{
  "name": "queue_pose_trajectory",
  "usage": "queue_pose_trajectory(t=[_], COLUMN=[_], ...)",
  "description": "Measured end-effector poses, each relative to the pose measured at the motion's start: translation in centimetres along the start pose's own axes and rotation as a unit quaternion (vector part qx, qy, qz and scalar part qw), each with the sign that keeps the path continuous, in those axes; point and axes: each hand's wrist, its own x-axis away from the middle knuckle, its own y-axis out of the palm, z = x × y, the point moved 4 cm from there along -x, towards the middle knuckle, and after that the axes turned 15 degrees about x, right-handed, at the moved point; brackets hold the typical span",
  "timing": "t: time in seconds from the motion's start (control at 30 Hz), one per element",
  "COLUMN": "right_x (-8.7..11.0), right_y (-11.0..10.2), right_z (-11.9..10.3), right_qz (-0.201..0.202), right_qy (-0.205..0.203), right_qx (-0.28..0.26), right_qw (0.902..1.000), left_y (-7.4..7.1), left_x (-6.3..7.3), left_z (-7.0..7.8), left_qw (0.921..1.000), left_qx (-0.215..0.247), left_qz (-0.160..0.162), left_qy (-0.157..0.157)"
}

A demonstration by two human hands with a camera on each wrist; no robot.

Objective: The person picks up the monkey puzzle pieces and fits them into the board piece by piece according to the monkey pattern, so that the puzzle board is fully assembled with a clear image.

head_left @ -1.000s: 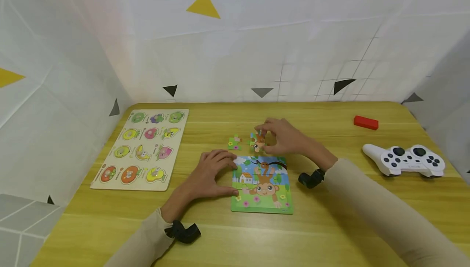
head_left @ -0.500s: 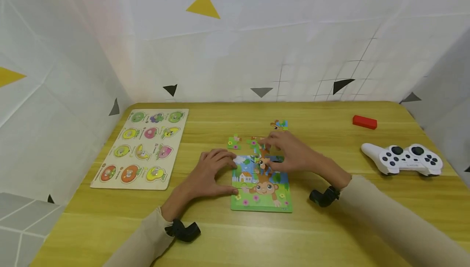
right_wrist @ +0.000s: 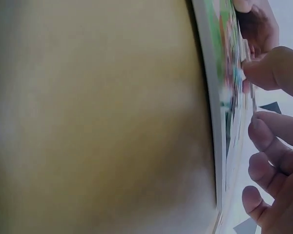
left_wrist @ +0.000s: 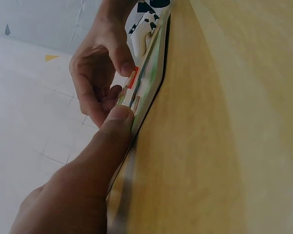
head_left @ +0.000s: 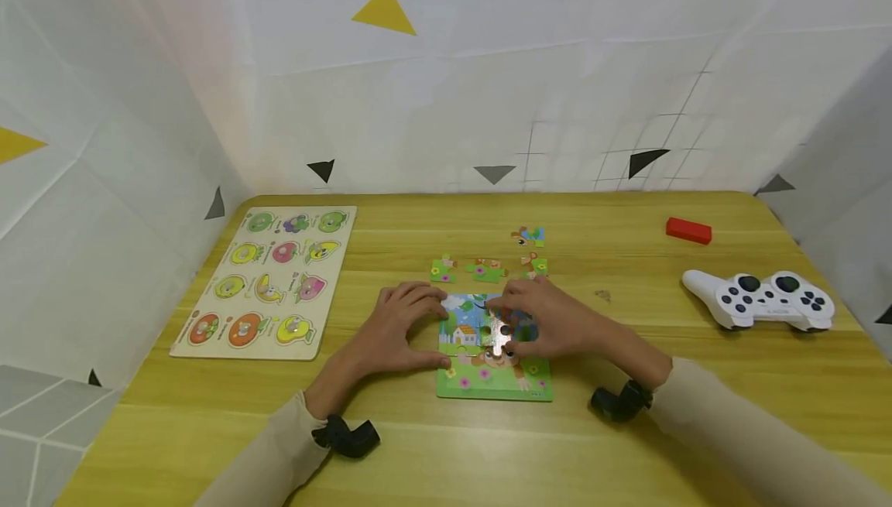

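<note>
The right hand (head_left: 550, 325) pinches a piece (head_left: 499, 331) over the middle of the puzzle (head_left: 488, 383), which lies at the table's centre. The left hand (head_left: 397, 329), fingers spread flat, steadies the puzzle's left edge. Most of the picture looks assembled, while four loose pieces (head_left: 488, 267) wait just beyond it.

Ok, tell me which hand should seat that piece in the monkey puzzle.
Right. The right hand already pinches the puzzle piece over the monkey puzzle, while the left hand rests on the board's left edge, bracing it, so it probably should stay there.
</note>
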Motion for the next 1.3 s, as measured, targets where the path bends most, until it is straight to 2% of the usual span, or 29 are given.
queue_pose_trajectory(t=[0.23, 0.57, 0.73, 0.9, 1.03, 1.13, 1.3], right_x=[0.3, 0.3, 0.4, 0.4, 0.2, 0.0, -0.1], right_y=[0.5, 0.7, 0.7, 0.6, 0.5, 0.5, 0.5], right_z=[-0.8, -1.3, -1.4, -1.5, -1.9, -2.3, -2.6], right_qz=[-0.016, -0.017, 0.000, 0.051, 0.080, 0.079, 0.064], right_qy=[-0.002, 0.003, 0.005, -0.011, -0.032, -0.043, -0.046], right_qx=[0.002, 0.025, 0.031, 0.017, -0.014, -0.022, -0.003], right_qw=[0.9999, 0.9995, 0.9995, 0.9985, 0.9962, 0.9957, 0.9969], left_y=[0.0, -0.1, -0.1, -0.2, -0.2, -0.1, -0.1], left_x=[0.0, -0.1, -0.1, -0.1, 0.0, 0.0, -0.1], left_z=[-0.1, -0.2, -0.1, -0.1, -0.1, -0.1, 0.0], left_qw=[1.0000, 1.0000, 1.0000, 0.9999, 0.9999, 0.9999, 1.0000], left_qx=[0.000, 0.004, 0.004, 0.007, 0.007, 0.006, 0.001], left_qz=[0.000, -0.006, -0.005, -0.006, -0.007, -0.005, -0.001], left_qy=[-0.002, -0.006, -0.005, -0.009, -0.013, -0.011, 0.000])
